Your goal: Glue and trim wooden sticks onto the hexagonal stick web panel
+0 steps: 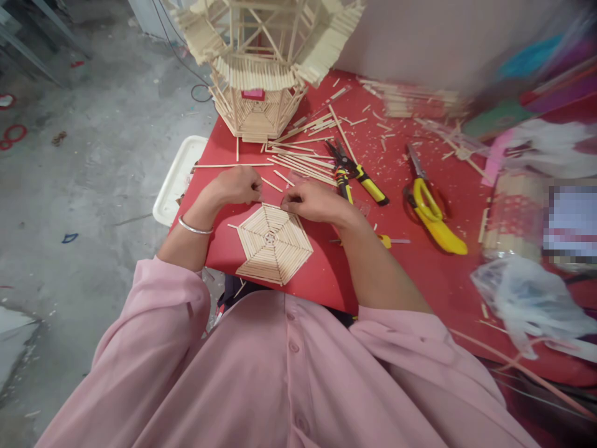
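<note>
A flat hexagonal panel of thin wooden sticks (pixel 275 246), laid in rings around a small star-like centre, lies on the red tabletop close to my body. My left hand (pixel 240 183), with a silver bangle at the wrist, is closed with fingertips pinched just beyond the panel's upper left corner. Pinched too, my right hand (pixel 310 199) is at the panel's upper right edge, its fingertips touching or almost touching it. Whatever lies between the fingertips of either hand is too small to make out. Loose wooden sticks (pixel 303 167) are scattered just past both hands.
A stick-built pavilion model (pixel 256 74) stands at the far table edge. Yellow-black pliers (pixel 368 183) and yellow-handled scissors (pixel 426 199) lie to the right, near bundled sticks (pixel 515 211) and a plastic bag (pixel 522 298). A white stool (pixel 175 180) stands left of the table.
</note>
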`<state>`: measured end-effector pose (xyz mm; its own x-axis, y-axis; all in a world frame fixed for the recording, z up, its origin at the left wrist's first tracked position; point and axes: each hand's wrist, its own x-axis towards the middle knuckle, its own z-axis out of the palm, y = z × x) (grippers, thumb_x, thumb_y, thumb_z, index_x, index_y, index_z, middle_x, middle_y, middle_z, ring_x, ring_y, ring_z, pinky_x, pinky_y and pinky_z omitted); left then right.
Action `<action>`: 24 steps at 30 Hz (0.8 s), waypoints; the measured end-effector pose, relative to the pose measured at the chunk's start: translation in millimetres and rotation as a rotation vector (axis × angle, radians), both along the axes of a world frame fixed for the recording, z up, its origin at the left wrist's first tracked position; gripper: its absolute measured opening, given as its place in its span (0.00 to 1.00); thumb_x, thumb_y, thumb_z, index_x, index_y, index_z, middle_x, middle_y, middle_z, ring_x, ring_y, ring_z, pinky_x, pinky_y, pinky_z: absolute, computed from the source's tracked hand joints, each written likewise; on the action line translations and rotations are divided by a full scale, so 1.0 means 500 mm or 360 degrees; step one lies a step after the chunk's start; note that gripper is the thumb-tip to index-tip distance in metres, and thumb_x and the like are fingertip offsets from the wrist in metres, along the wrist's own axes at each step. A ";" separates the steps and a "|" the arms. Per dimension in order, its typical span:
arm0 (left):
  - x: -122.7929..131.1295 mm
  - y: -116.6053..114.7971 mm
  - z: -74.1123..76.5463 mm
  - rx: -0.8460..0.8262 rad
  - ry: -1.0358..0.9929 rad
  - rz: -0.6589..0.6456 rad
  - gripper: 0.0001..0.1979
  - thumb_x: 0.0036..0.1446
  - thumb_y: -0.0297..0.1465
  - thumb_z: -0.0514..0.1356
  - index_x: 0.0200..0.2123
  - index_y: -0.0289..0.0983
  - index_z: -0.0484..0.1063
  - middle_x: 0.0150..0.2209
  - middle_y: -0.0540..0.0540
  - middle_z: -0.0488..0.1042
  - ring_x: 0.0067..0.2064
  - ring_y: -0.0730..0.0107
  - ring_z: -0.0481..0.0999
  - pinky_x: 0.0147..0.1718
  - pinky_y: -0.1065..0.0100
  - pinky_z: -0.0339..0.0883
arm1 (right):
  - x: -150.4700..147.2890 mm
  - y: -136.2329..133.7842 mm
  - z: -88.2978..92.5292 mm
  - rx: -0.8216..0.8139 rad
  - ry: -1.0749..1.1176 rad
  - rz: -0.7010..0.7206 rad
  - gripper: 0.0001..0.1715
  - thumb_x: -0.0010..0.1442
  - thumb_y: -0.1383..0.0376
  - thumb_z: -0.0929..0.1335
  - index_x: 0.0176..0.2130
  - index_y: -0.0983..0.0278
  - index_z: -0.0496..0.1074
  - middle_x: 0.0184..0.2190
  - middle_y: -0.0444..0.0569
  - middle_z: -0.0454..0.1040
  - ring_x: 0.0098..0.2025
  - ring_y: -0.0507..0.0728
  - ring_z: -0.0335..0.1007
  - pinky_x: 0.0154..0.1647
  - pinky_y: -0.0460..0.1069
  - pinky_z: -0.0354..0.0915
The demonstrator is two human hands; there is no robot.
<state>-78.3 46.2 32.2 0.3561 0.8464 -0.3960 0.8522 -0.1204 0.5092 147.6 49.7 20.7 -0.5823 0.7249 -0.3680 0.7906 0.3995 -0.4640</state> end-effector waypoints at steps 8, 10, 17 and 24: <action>-0.001 0.002 -0.006 0.0025 -0.0011 -0.0007 0.06 0.49 0.27 0.61 0.21 0.37 0.73 0.23 0.48 0.75 0.27 0.71 0.67 0.30 0.65 0.56 | -0.003 0.002 0.006 -0.0014 -0.0056 0.0035 0.12 0.64 0.63 0.68 0.40 0.61 0.83 0.38 0.50 0.83 0.43 0.59 0.76 0.41 0.51 0.62; -0.001 0.002 -0.007 0.0035 -0.0018 -0.0015 0.06 0.49 0.27 0.61 0.22 0.38 0.74 0.23 0.48 0.75 0.28 0.70 0.67 0.30 0.65 0.56 | -0.005 0.001 0.009 0.0029 -0.0126 0.0063 0.13 0.65 0.61 0.68 0.41 0.60 0.83 0.40 0.51 0.84 0.44 0.60 0.75 0.42 0.52 0.62; 0.002 0.000 -0.007 0.0085 -0.0028 0.0044 0.05 0.53 0.30 0.63 0.27 0.37 0.78 0.26 0.46 0.76 0.32 0.67 0.71 0.33 0.64 0.58 | -0.009 -0.002 0.010 -0.0009 -0.0172 0.0059 0.14 0.67 0.62 0.66 0.42 0.60 0.82 0.39 0.52 0.83 0.41 0.59 0.75 0.40 0.52 0.61; 0.015 -0.002 -0.001 0.0409 -0.0432 0.0157 0.06 0.60 0.30 0.62 0.34 0.35 0.79 0.36 0.43 0.80 0.38 0.67 0.75 0.39 0.65 0.66 | -0.001 -0.002 0.009 0.0030 -0.0035 0.0018 0.13 0.68 0.61 0.66 0.40 0.62 0.79 0.39 0.52 0.83 0.42 0.60 0.75 0.41 0.53 0.61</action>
<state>-70.7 45.1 31.7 0.3309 0.9411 -0.0692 0.7044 -0.1975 0.6818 146.9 48.8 25.4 -0.5823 0.7252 -0.3674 0.7960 0.4168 -0.4388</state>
